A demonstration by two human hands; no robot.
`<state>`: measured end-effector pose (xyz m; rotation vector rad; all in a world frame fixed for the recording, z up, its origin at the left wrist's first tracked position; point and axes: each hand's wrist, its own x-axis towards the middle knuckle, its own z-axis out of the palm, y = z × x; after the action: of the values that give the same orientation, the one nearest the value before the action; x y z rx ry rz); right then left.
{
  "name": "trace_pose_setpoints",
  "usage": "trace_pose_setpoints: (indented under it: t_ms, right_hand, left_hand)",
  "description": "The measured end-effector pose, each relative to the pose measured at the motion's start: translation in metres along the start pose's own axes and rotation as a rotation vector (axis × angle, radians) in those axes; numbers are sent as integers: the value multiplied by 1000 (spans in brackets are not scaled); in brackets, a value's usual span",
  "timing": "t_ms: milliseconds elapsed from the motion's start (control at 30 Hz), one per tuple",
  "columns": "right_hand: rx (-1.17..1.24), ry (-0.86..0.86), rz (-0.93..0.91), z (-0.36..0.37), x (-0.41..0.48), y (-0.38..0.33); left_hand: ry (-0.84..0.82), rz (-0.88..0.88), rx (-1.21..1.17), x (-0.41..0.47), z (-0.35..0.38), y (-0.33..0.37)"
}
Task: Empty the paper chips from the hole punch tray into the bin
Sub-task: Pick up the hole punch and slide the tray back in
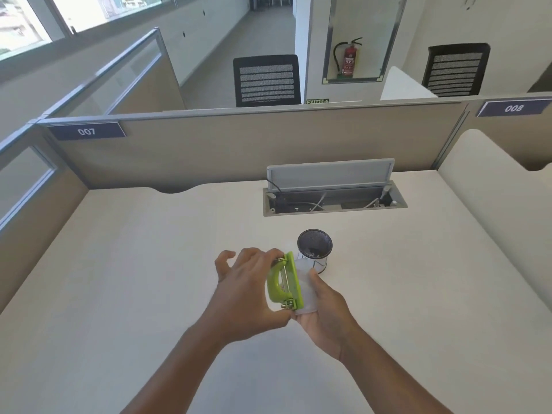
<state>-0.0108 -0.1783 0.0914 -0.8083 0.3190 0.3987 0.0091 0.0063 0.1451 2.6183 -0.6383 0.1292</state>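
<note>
- Hole punch [285, 282]: lime green, with metal hinge fittings at both ends of its handle; held in the air above the counter, turned on its side so the handle faces left and the base faces right.
- Chip tray [304, 289]: clear, pale plastic, against the right face of the punch's base; whether it is partly detached cannot be told. No paper chips can be made out in it.
- Left hand [254, 289]: its grip is closed round the punch from the left and below, thumb under the near end, one fingertip on the far end; the remaining fingers are spread loosely and touch nothing.
- Right hand [324, 312]: its grip is closed on the clear tray, thumb lying along the tray's right face, fingers beneath it.
- Bin [314, 251]: small round container with a dark mesh inside and a pale wall, upright on the counter, just beyond and to the right of the punch, near the tray's far end; a few small specks lie at its bottom.
- Counter [149, 264]: off-white, bare around the hands.
- Cable box [333, 201]: recessed in the counter behind the bin, grey lid raised, cables inside.
- Partition [239, 144]: beige, behind the counter, carrying plates marked 007 and 008.
</note>
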Motion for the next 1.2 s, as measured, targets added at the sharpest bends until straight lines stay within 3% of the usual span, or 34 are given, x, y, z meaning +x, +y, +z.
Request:
trace_pose_setpoints:
  t_ms: [433, 733, 833, 933, 1033, 1200]
  right_hand:
    - [81, -18, -24, 11, -38, -5]
    - [-70, -14, -80, 14, -57, 1]
    - [-116, -20, -107, 12, -60, -2]
    - [-103, 15, -109, 11, -61, -5]
    - [-116, 33, -109, 14, -62, -7]
    - [-157, 13, -78, 18, -63, -5]
  left_hand:
    - [-8, 49, 215, -15, -1, 49]
    - [16, 49, 212, -27, 0, 57]
    - [-19, 13, 19, -30, 3, 52]
    - [-89, -227, -501, -30, 2, 42]
    - [-38, -464, -905, -27, 7, 33]
    - [-178, -453, -1160, -30, 20, 31]
